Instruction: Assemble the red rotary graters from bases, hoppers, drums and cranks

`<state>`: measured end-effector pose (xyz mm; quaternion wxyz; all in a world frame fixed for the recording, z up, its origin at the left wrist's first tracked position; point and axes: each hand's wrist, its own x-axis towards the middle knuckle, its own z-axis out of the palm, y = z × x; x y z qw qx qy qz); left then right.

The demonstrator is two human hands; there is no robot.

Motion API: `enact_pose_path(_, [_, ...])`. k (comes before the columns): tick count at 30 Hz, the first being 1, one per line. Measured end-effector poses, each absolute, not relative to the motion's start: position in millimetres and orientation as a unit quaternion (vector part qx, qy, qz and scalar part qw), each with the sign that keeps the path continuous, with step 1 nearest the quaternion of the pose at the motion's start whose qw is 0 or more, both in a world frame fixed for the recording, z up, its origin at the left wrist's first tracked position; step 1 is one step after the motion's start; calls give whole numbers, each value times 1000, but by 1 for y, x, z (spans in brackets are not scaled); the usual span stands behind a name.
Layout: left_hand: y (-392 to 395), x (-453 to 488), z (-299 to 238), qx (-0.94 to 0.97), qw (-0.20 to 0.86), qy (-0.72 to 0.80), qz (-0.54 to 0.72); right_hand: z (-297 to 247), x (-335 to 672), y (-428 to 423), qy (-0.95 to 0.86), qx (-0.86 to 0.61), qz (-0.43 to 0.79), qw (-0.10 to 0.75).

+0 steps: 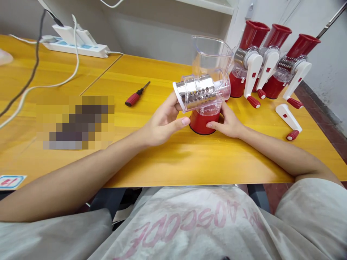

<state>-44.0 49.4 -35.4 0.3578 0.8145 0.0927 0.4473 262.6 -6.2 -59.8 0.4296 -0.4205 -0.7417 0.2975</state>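
Note:
A rotary grater (204, 121) with a red base stands upright on the yellow table in front of me. Its clear hopper (211, 57) rises at the top, and a shiny metal drum (196, 90) with holes lies sideways in the clear housing. My left hand (165, 124) is curled at the drum's left end, its fingertips partly hidden behind the housing and its thumb close to the base. With thumb in front and fingers behind, my right hand (227, 122) grips the red base from the right. No crank handle shows on this grater's visible side.
Three red-and-white graters (251, 61) with cranks stand at the back right. A loose white crank handle (288, 119) lies nearer. Left of my hands are a red-handled screwdriver (137, 94), a blurred-out dark object (78, 122) and a power strip (81, 47) with trailing cables.

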Motion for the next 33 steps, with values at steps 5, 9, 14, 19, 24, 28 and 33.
enact_pose_path(5, [49, -45, -25, 770, 484, 86, 408, -60, 262, -6, -748, -407, 306, 427])
enact_pose_path(9, [50, -42, -25, 717, 559, 60, 412, -63, 264, -4, -752, -407, 301, 423])
enact_pose_path(14, [48, -35, -27, 674, 602, 50, 426, -65, 266, -3, -758, -411, 281, 422])
enact_pose_path(19, [52, -30, -29, 676, 593, 43, 435, -62, 265, -6, -755, -416, 279, 423])
enact_pose_path(24, [55, -30, -32, 678, 584, 48, 444, -61, 262, -8, -756, -408, 281, 427])
enact_pose_path(28, [53, -32, -25, 710, 552, 42, 435, -59, 260, -10, -753, -414, 282, 427])
enact_pose_path(33, [56, -27, -2, 769, 504, 39, 391, -57, 258, -10, -757, -409, 274, 430])
